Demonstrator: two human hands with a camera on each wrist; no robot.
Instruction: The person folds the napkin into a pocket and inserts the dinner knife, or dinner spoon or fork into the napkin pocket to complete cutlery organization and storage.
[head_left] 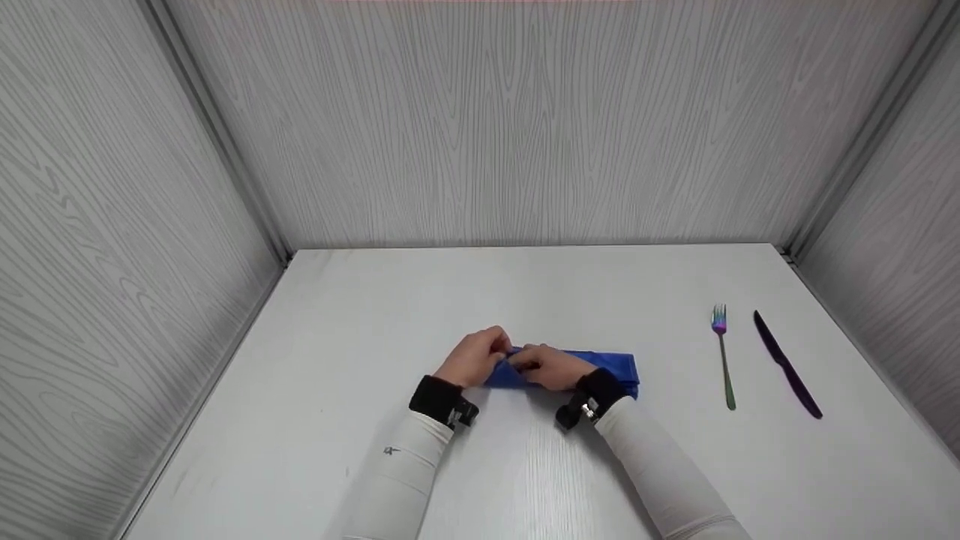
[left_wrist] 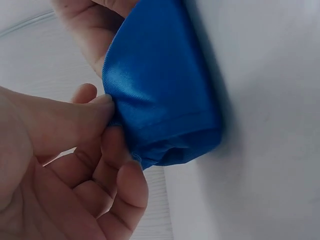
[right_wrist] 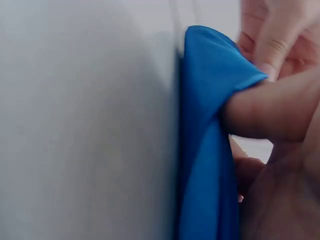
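A blue cloth napkin [head_left: 611, 364], folded into a long narrow strip, lies crosswise on the white table. At its left end my left hand [head_left: 474, 357] pinches the edge between thumb and fingers; the left wrist view shows the thumb tip pressing the napkin [left_wrist: 160, 75] there. Close beside it, my right hand [head_left: 553, 367] grips the strip. In the right wrist view the right thumb [right_wrist: 270, 112] is tucked under a turned-over flap of the napkin [right_wrist: 215, 60], with fingers behind the strip. The right palm is partly hidden.
To the right on the table [head_left: 360, 315] lie a rainbow-coloured fork [head_left: 721, 341] with tines pointing away, and a dark purple knife [head_left: 785, 364] set at a slant. Grey wood-grain panels [head_left: 480, 127] stand around the back and both sides.
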